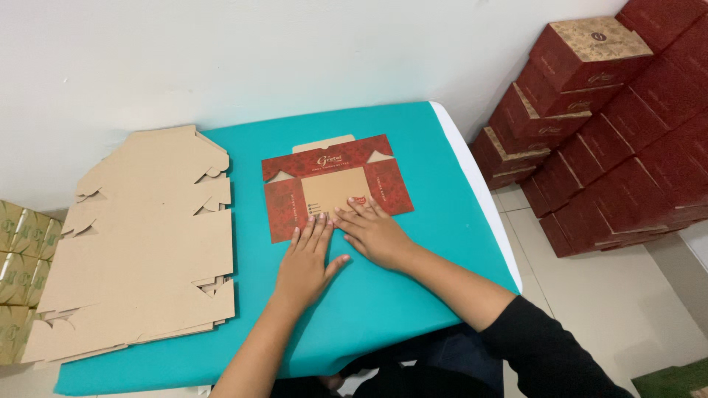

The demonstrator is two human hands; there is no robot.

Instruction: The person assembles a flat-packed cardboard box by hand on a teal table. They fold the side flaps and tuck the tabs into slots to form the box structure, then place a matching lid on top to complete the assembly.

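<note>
Hands flat, fingers spread: your left hand [306,259] and right hand [372,232] press a red unfolded carton blank [335,184] onto the teal table [435,221], gripping nothing. Plain cardboard blanks [140,250] lie stacked left; assembled red boxes [612,118] stand closed, contents unseen.

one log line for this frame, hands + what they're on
left hand: flat on red carton blank | right hand: flat on same blank | blank: on teal table | left of it: stack of brown blanks

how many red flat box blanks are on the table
1: the red blank lies printed side up on the teal table, under the left hand and right hand. The brown stack may hide more.
</note>
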